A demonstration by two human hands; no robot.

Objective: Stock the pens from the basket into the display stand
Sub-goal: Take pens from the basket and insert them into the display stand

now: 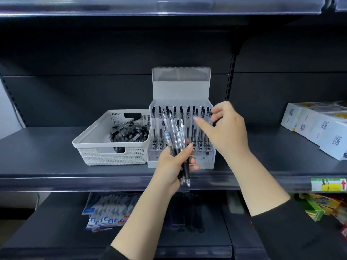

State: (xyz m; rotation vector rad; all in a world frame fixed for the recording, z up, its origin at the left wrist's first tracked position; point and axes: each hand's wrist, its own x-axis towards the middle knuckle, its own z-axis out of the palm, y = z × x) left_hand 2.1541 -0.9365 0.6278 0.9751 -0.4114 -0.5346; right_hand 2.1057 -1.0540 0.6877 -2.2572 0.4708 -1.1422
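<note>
A clear acrylic display stand (206, 162) with a grey back card sits mid-shelf, its rear rows filled with several upright pens. Left of it stands a white perforated basket (93, 141) holding several loose black-and-clear pens (129, 135). My left hand (173, 167) grips a bundle of several pens (175, 136) in front of the stand, their clicker ends pointing up. My right hand (225, 128) hovers over the stand's right side with fingers spread and loosely bent. No pen shows in it.
The dark shelf (47, 147) has a front lip with a price label (328, 184) at right. White boxes (319, 126) sit on the shelf's right end. Packaged goods lie on the lower shelf: blue-white packets (109, 211) at left, colourful packs (319, 207) at right.
</note>
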